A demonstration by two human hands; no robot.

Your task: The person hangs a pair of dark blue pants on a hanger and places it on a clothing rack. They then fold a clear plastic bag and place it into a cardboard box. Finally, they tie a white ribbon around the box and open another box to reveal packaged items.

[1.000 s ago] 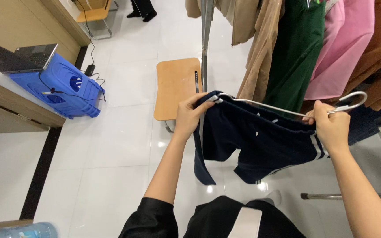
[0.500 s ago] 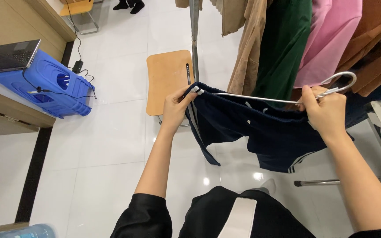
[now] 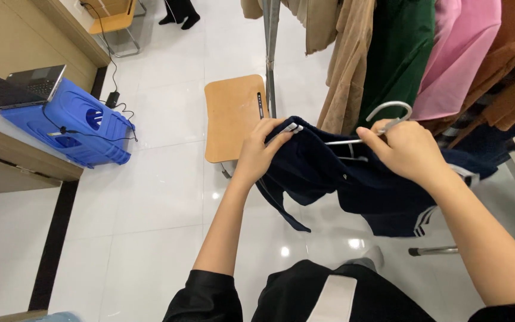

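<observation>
Blue plastic crate [image 3: 73,128] sits far left on the white tiled floor [image 3: 150,197], against a wooden counter [image 3: 13,161]; a dark laptop [image 3: 22,86] rests on top of the crate, black cable trailing off beside it. Tan wooden stool seat [image 3: 230,116] just right of that, next to a grey metal rack pole [image 3: 270,53].

Left hand [image 3: 260,149], fingers curled shut, pinches the edge of a navy garment [image 3: 353,182] at its white-striped trim; thumb on top, cloth bunched under the fingers. Garment hangs between both hands, in front of the person's chest, above the floor, with a loose navy strap dangling below the left hand. White stripes show at its lower right hem.

Silver wire hanger [image 3: 382,116] runs through the top of the garment, its hook sticking up just above the right hand. Right hand [image 3: 409,149] closed tight in a fist around the hanger neck and the fabric there, knuckles up.

Behind, on the rack: beige coat [image 3: 347,65], dark green garment [image 3: 397,53], pink garment [image 3: 457,59], brown clothes [image 3: 514,59] at far right, all hanging close together. Navy garment is just in front of them, cannot tell if touching.
</observation>
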